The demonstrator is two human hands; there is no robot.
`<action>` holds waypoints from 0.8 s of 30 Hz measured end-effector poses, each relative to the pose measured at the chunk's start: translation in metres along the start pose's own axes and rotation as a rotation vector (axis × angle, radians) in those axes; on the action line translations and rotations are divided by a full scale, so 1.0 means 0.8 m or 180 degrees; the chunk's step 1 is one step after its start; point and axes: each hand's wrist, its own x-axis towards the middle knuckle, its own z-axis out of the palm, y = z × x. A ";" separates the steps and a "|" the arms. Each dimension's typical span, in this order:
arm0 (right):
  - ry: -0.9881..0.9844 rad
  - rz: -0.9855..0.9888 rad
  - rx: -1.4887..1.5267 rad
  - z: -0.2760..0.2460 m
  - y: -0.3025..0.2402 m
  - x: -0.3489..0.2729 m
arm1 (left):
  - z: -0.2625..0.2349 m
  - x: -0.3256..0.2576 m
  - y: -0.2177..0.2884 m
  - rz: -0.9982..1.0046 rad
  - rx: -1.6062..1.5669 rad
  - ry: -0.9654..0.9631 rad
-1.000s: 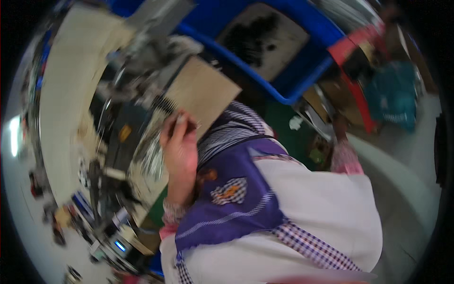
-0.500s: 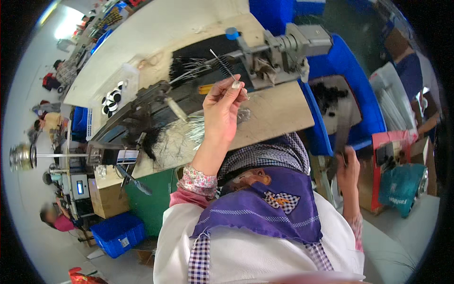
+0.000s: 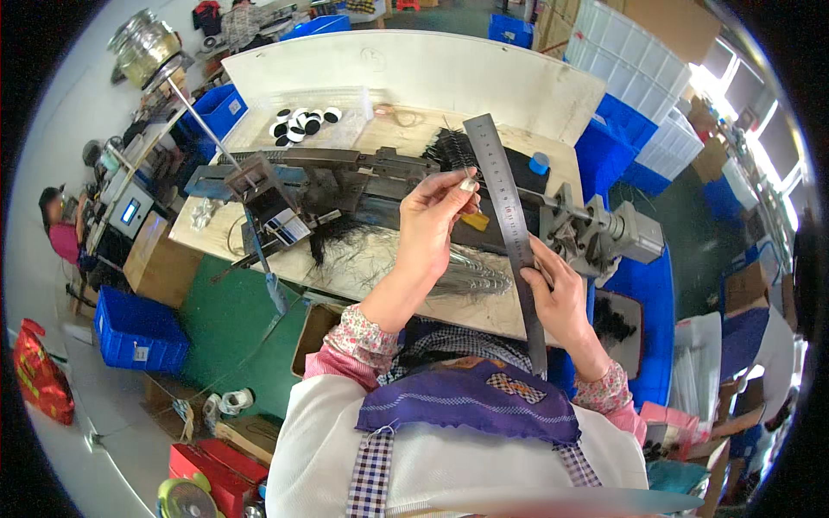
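My left hand [image 3: 436,207], over the middle of the workbench, pinches a small twisted-wire brush [image 3: 467,159] with black bristles between thumb and fingers. The brush points up and away, and dark bristles behind it blur its outline. In my right hand [image 3: 560,292] is a long steel ruler [image 3: 505,198], gripped near its lower part. The ruler stands close beside the brush, just right of my left fingertips; whether they touch I cannot tell. Below my hands a bundle of thin metal wires [image 3: 471,274] lies on the bench.
A metal machine with a motor [image 3: 635,237] sits at the bench's right end. Black-and-white round pieces [image 3: 298,128] fill a clear tray at the back left. A blue bin [image 3: 658,302] stands at the right, and a blue crate [image 3: 138,330] on the floor left.
My right hand has come up from the right side with the ruler, bringing it beside the brush. My left hand still holds the brush. The view has turned.
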 end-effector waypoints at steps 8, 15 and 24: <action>-0.0013 -0.0023 0.0090 0.001 0.005 0.012 | -0.008 0.011 0.000 0.0051 0.0041 0.0051; -0.0274 0.0269 -0.0103 -0.004 0.007 0.015 | -0.008 0.011 -0.004 0.0042 0.0095 0.0004; -0.0093 -0.0114 -0.0082 0.002 0.019 0.014 | -0.003 0.009 -0.005 0.0039 0.0134 0.0002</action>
